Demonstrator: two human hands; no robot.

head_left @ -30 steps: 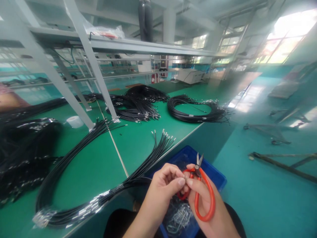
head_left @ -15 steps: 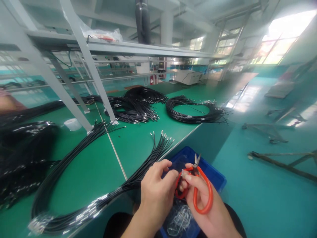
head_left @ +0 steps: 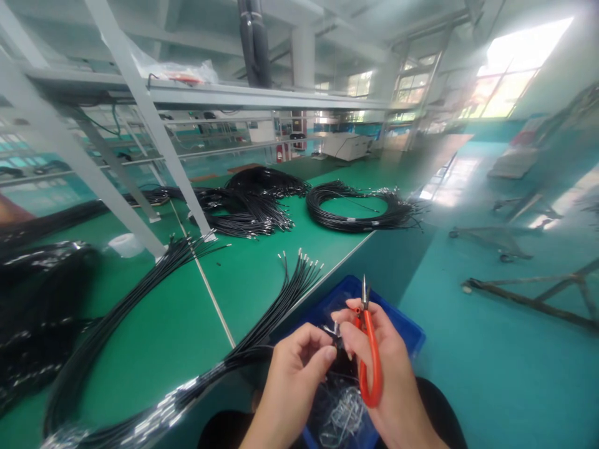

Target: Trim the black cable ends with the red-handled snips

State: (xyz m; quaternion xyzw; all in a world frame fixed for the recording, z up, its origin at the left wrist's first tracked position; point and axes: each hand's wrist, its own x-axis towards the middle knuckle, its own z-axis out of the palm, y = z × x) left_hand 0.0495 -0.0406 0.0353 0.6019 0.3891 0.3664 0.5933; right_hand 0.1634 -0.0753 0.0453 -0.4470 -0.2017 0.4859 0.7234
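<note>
My right hand [head_left: 386, 355] is wrapped round red-handled scissors [head_left: 373, 365], blades pointing up and nearly together. Its thumb and forefinger also pinch a small shiny metal piece [head_left: 336, 327]. Close beside it, my left hand [head_left: 297, 368] is closed, fingertips pinching the end of a thin black cable [head_left: 335, 340] against that metal piece. How the two fit together is too small to tell. Beneath both hands is a blue bin [head_left: 412, 330] with clear plastic and wiry silvery pieces [head_left: 345, 413] inside. A bundle of black cables [head_left: 253, 333] with metal-tipped ends runs along the table edge behind my left hand.
On the green table [head_left: 154, 337] lie a coiled cable bundle [head_left: 327, 218], more black cable heaps [head_left: 253, 218] and a white roll [head_left: 126, 245]. Shelf posts [head_left: 159, 137] rise from the tabletop. A wheeled metal frame [head_left: 528, 299] stands on the floor at right.
The scissor blades have come closer together and the scissors turned more upright. My left hand moved off the right fingertips, then back, now with a black cable end in its fingers. The view shifted slightly.
</note>
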